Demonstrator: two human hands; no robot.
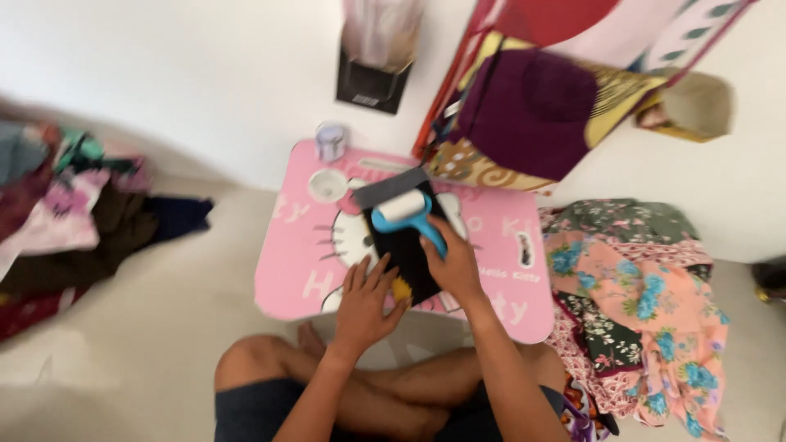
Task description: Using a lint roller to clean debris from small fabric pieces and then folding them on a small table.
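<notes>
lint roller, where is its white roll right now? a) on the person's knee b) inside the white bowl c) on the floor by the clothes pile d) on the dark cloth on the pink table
d: the right hand grips the blue handle of the lint roller, whose white roll lies on the dark cloth spread on the pink table, while the left hand presses the cloth's near edge.

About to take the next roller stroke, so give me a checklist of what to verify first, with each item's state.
1. Left hand flat on the black cloth, pinning it: ok.
2. Right hand gripping the blue lint roller handle: ok.
3. Roller head resting on the cloth: ok.
4. Cloth lying fully on the pink table: ok.
5. White lid and small jar apart from the roller: ok.
6. Roller sheet clean: cannot tell.
</notes>
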